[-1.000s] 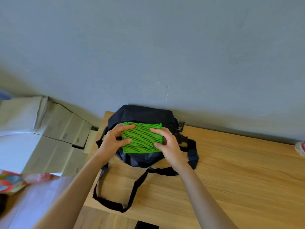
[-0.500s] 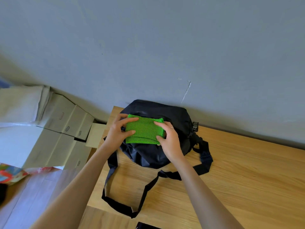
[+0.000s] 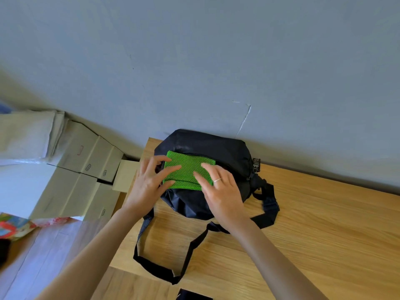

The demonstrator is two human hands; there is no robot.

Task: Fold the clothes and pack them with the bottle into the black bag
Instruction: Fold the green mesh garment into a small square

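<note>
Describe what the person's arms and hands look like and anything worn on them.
Both forearms are bare, with no sleeves, watch or bracelet in view. The left hand shows no jewellery. The right hand wears one thin, pale metallic ring on a finger. No gloves on either hand; the nails look short, with no polish that can be made out.

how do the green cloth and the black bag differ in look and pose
The green cloth is bright, dotted mesh folded into a flat rectangle; the black bag is plain, dark and bulging. The cloth is smaller and lies on top of the bag, which sits on the table. Both are soft fabric.
</note>
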